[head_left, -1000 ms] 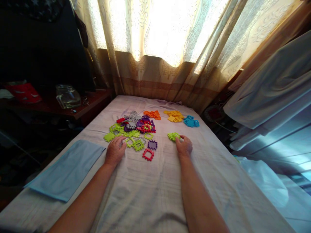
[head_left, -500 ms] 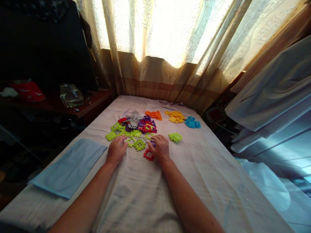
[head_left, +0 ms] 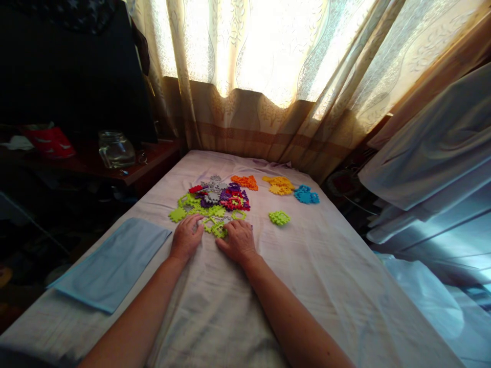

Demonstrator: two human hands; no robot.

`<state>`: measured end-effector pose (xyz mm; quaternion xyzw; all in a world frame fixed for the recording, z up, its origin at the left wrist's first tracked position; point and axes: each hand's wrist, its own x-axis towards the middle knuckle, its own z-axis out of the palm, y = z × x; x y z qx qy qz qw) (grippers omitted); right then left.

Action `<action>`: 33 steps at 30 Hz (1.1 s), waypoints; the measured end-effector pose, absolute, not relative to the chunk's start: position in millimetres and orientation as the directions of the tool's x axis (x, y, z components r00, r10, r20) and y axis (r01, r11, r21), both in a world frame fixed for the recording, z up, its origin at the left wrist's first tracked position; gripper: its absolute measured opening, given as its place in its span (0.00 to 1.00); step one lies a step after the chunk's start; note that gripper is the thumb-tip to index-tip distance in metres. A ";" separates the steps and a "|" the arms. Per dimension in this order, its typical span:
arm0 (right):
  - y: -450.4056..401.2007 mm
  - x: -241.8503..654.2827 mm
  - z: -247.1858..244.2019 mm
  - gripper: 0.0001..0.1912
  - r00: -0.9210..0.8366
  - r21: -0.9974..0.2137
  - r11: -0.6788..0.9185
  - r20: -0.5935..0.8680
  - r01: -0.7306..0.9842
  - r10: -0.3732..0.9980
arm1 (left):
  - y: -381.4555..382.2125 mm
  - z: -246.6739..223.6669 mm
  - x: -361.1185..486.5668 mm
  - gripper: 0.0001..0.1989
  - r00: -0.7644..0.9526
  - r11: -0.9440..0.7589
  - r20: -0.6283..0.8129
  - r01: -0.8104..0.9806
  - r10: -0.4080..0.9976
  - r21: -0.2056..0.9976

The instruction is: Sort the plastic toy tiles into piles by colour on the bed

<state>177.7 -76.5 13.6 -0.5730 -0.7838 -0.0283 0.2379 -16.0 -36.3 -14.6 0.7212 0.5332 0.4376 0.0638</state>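
A pile of plastic interlocking pieces, lime green (head_left: 195,207), grey (head_left: 215,190), purple (head_left: 232,190) and red (head_left: 235,202), lies on the sheet before me. At its near left edge rests my left hand (head_left: 187,237), thumb and fingers apart, with nothing visible in it. My right hand (head_left: 241,243) is at the near side, its thumb and fingers around the edge of a lime green square piece (head_left: 219,230). That piece lies flat, partly covered by the fingers. The area under my right palm is hidden.
Sorted groups sit farther back: orange (head_left: 245,182), yellow (head_left: 280,185) and blue (head_left: 306,194). A small lime green stack (head_left: 279,217) lies to the right. On the left is a folded light-blue cloth (head_left: 115,263). A glass jar (head_left: 116,150) stands on the dark side table (head_left: 153,156).
My right hand has moved left to the lime green square piece. The red frame piece that lay beside it is now out of sight. My left hand has stayed about where it was.
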 end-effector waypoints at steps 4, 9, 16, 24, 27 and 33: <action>-73.8 187.3 14.3 0.14 -0.173 -0.295 0.334 0.462 0.895 0.870 | -36.6 -14.3 -16.2 0.14 0.053 -0.420 0.558 0.718 0.828 0.556; -64.8 235.1 14.7 0.15 0.070 -0.352 0.148 0.538 0.924 0.840 | -36.5 -14.3 -16.7 0.14 0.060 -0.414 0.548 0.725 0.834 0.550; -65.0 313.3 4.4 0.20 0.498 -0.430 -0.300 0.483 0.851 0.720 | -38.1 -12.8 -16.7 0.15 0.083 -0.401 0.524 0.748 0.847 0.528; -68.3 318.8 1.4 0.20 0.574 -0.445 -0.397 0.398 0.803 0.716 | -47.0 -8.6 -13.2 0.16 0.141 -0.383 0.469 0.794 0.872 0.472; -67.1 317.7 -0.8 0.20 0.557 -0.449 -0.371 0.418 0.813 0.717 | -50.8 -8.2 -11.1 0.20 0.152 -0.350 0.441 0.841 0.884 0.413; -64.5 305.1 -2.5 0.16 0.428 -0.430 -0.182 0.591 0.884 0.683 | -57.0 -6.5 -5.9 0.25 0.148 -0.260 0.366 0.924 0.919 0.281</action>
